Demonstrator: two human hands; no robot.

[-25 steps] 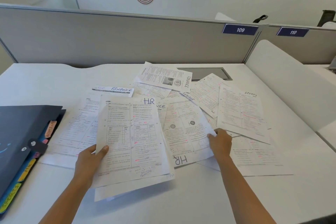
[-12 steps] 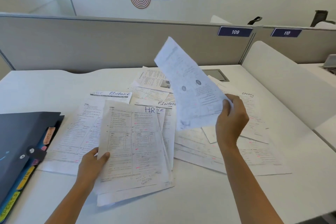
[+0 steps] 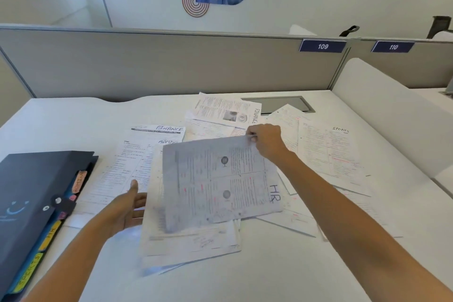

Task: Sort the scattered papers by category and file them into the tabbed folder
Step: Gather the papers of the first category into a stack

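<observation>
With right hand [image 3: 266,141], pinching far corner of HR sheet [image 3: 220,184]. Held tilted just above near pile [image 3: 191,243], long axis left to right, label at right end. Left hand [image 3: 127,208] open, palm toward pile's left edge, nearer to folder [image 3: 36,191] at far left. Probably next: lower onto pile.
</observation>
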